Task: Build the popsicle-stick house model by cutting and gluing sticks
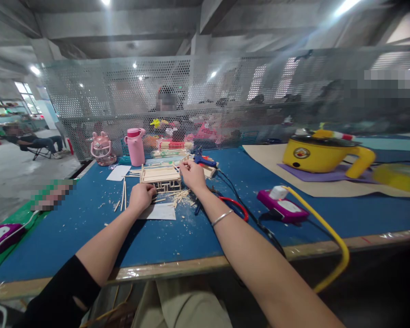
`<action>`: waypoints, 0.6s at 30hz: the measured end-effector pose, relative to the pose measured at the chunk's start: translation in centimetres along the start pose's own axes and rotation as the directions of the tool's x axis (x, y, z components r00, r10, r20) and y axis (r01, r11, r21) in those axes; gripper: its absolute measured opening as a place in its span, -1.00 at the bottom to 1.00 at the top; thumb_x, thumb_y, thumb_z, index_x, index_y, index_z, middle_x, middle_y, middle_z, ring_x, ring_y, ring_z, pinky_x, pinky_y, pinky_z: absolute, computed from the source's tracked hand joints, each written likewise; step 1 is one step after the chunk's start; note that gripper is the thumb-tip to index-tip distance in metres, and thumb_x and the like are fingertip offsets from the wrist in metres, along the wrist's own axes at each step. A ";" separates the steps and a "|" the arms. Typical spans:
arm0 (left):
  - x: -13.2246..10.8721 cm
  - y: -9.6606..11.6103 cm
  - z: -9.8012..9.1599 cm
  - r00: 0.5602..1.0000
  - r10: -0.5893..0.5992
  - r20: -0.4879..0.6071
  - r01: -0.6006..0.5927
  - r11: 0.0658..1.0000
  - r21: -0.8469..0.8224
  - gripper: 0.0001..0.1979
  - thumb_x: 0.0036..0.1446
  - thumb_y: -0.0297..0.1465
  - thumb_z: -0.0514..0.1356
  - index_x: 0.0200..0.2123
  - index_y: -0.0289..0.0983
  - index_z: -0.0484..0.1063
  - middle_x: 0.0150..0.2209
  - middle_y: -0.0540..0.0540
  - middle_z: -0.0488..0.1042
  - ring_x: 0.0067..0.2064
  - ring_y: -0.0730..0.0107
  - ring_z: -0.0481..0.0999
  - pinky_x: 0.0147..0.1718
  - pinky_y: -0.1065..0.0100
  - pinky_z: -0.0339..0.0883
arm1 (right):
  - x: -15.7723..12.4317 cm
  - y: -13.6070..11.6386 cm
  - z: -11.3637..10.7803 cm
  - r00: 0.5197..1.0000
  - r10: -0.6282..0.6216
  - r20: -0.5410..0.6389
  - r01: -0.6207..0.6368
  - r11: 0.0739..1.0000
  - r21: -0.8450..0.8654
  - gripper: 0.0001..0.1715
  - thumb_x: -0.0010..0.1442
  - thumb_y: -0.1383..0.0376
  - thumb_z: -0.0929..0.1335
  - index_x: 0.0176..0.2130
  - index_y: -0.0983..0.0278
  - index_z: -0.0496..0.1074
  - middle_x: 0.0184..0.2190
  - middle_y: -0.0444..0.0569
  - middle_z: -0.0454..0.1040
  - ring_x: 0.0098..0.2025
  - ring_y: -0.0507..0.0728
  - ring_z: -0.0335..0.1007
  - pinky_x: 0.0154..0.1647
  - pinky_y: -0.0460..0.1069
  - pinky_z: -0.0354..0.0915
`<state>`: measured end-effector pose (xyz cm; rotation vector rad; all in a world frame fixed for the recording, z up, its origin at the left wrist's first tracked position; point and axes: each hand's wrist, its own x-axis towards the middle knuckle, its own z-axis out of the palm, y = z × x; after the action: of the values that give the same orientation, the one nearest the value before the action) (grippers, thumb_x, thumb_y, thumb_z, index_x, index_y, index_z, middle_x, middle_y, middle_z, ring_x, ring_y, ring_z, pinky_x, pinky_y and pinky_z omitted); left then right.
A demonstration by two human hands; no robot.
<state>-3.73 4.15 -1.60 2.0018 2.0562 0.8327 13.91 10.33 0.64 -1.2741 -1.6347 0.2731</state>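
Note:
A small model made of thin wooden sticks (160,174), with a flat top and lattice-like front, stands on the blue table. My left hand (141,198) is closed at its front left corner, fingertips on the lower frame. At the right end of the model, my right hand (193,176) is pinched near an upright; whatever lies between these fingertips is too small to make out. Just behind that hand rests a blue glue gun (205,160). Loose sticks (123,195) lie to the left, and short offcuts (181,198) are scattered in front, beside a white paper sheet (162,212).
A pink bottle (135,148) and a clear pink jug (103,151) stand at the back left. To the right are a purple power strip (283,207) with a yellow cable and a yellow electric pot (319,155). Behind a perforated metal screen (116,91) sits another person.

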 end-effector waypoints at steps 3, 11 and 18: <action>0.0 0.1 -0.1 1.000 0.002 0.004 -0.002 1.000 0.007 -0.74 0.03 -0.33 0.05 -0.41 -0.27 0.53 -0.43 -0.11 0.53 -0.38 0.38 0.43 -0.44 0.44 0.12 | -0.1 -0.3 -0.1 1.000 0.007 0.014 -0.007 1.000 -0.017 -0.68 0.05 0.17 0.20 -0.38 0.31 0.43 -0.57 -0.11 0.40 -0.51 0.02 0.25 -0.51 -0.12 0.08; 0.2 0.0 0.2 1.000 -0.011 0.013 0.010 1.000 0.003 -0.74 0.04 -0.32 0.06 -0.42 -0.27 0.52 -0.44 -0.11 0.53 -0.38 0.38 0.44 -0.45 0.44 0.13 | -0.3 -0.6 -0.2 0.999 0.024 0.032 -0.023 0.999 -0.037 -0.72 0.04 0.21 0.22 -0.40 0.30 0.44 -0.56 -0.11 0.42 -0.50 0.02 0.26 -0.49 -0.12 0.09; 0.2 0.0 0.2 1.000 -0.016 0.005 0.016 1.000 -0.001 -0.76 0.02 -0.33 0.07 -0.39 -0.25 0.53 -0.37 -0.12 0.54 -0.32 0.37 0.45 -0.37 0.45 0.17 | -0.3 -0.8 -0.3 0.998 0.040 0.043 -0.037 0.997 -0.068 -0.64 0.07 0.13 0.19 -0.37 0.30 0.44 -0.55 -0.09 0.43 -0.50 0.03 0.27 -0.49 -0.12 0.09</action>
<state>-3.72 4.40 -1.69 1.9823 2.0662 0.8241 13.62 9.63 1.18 -1.3603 -1.6699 0.2735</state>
